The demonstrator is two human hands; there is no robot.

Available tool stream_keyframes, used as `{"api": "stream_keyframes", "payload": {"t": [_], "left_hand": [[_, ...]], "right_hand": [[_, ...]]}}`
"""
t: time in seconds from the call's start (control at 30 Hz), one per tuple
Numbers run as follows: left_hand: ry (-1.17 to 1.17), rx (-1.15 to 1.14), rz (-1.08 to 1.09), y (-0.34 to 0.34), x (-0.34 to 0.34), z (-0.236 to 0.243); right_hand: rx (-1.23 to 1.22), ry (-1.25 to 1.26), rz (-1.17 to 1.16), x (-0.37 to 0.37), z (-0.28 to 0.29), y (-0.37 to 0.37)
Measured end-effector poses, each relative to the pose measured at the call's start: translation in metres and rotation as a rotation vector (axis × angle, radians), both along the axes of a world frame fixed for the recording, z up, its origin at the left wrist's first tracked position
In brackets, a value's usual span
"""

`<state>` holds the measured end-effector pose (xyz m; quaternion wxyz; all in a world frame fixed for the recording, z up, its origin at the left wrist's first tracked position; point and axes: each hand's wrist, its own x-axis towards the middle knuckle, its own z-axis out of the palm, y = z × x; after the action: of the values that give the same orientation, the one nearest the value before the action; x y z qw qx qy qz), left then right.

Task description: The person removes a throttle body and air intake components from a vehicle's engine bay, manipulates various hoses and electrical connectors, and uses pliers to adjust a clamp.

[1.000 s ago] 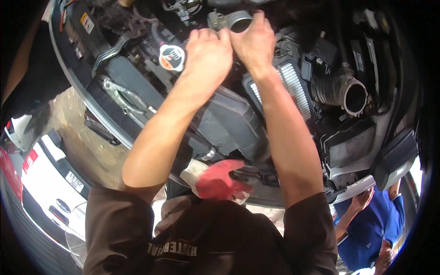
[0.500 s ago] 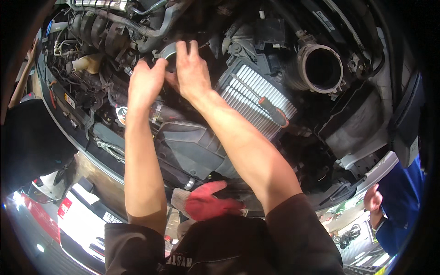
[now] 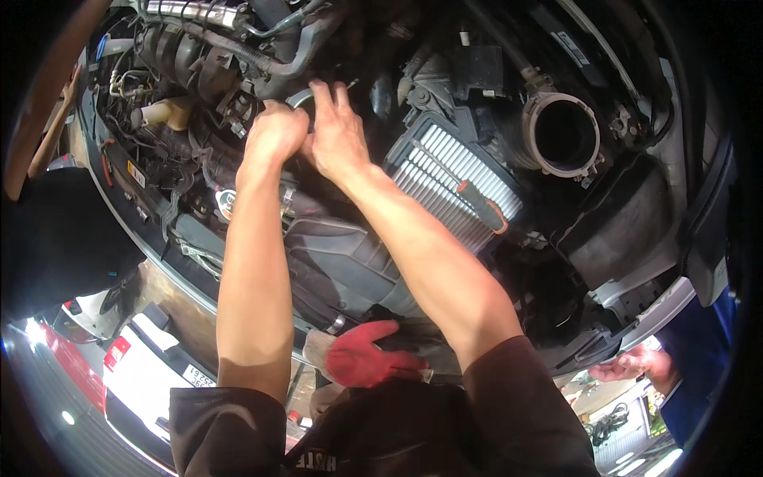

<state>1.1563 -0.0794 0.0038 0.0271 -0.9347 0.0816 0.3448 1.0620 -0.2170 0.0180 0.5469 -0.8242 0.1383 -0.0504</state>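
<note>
Both my hands are close together, deep in a car's engine bay. My left hand is closed, with its fingertips hidden on the far side. Just to its right, my right hand curls its fingers over a round part with a pale metal rim, mostly covered by the hands. Right of my forearm lies a pleated white air filter in its black housing. An orange-and-black screwdriver rests across the filter.
A wide open intake duct is at the right. A red-and-grey work glove lies on the front edge by my body. One co-worker's hand shows at the lower right; another person's arm is at the far left.
My left hand has turned and closed in against the right one. The engine bay sits slightly lower and further right in view. The co-worker's hand at the right has come lower and opened out.
</note>
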Motion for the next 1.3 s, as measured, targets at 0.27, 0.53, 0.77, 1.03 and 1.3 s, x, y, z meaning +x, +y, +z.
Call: {"api": "stream_keyframes", "payload": {"t": [0.27, 0.53, 0.77, 1.03, 1.3], "left_hand": [[-0.122, -0.078, 0.357, -0.055, -0.028, 0.065], [-0.296, -0.171, 0.211, -0.044, -0.04, 0.047], [-0.334, -0.233, 0.262, -0.036, -0.025, 0.017], [-0.455, -0.068, -0.53, -0.024, -0.025, -0.011], [-0.093, -0.212, 0.591, -0.041, -0.023, 0.047]], "right_hand": [[-0.131, -0.077, 0.078, -0.012, 0.017, -0.065], [-0.65, -0.229, 0.255, 0.022, -0.013, -0.117], [-0.93, -0.116, 0.453, 0.028, -0.011, -0.119], [-0.298, 0.134, 0.244, -0.038, 0.114, -0.078], [-0.305, 0.288, 0.684, -0.186, 0.177, 0.036]]}}
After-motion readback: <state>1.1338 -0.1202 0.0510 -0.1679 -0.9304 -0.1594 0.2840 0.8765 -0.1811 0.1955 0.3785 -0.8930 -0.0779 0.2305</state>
